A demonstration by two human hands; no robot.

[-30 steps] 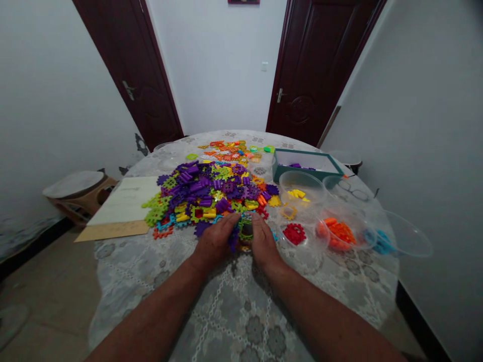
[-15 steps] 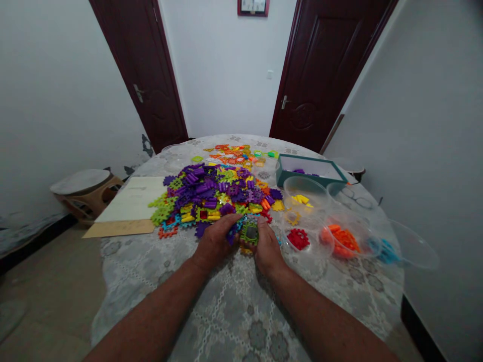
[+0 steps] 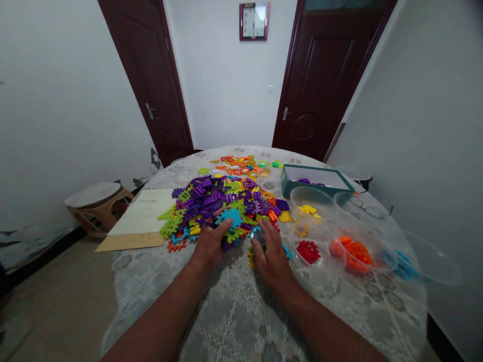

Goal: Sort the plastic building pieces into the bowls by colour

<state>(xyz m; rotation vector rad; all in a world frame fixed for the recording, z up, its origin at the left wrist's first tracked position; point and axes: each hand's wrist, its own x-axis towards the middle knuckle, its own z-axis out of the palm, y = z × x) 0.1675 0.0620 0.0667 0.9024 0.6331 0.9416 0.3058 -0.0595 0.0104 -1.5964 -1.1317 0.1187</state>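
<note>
The blue gear-shaped plastic piece is at the near edge of the heap, above the bench, and your left hand has it pinched between thumb and fingers. Your right hand is just beside, its fingers curled over a dark piece — partly hidden, so you cannot tell whether they grip it or only touch it.

Past your hands spreads the heap of interlocking pieces, mostly purple and lime green, with some yellow and blue. Behind it lie flatter orange and yellow pieces. To the right stand clear plastic containers with yellow, red, orange and blue pieces sorted by colour. Beyond them is a green-sided box with purple pieces inside, and a pair of eyeglasses near its right end. A pale sheet lies left of the heap; a wall clock hangs opposite you — between two dark red doors.
</note>
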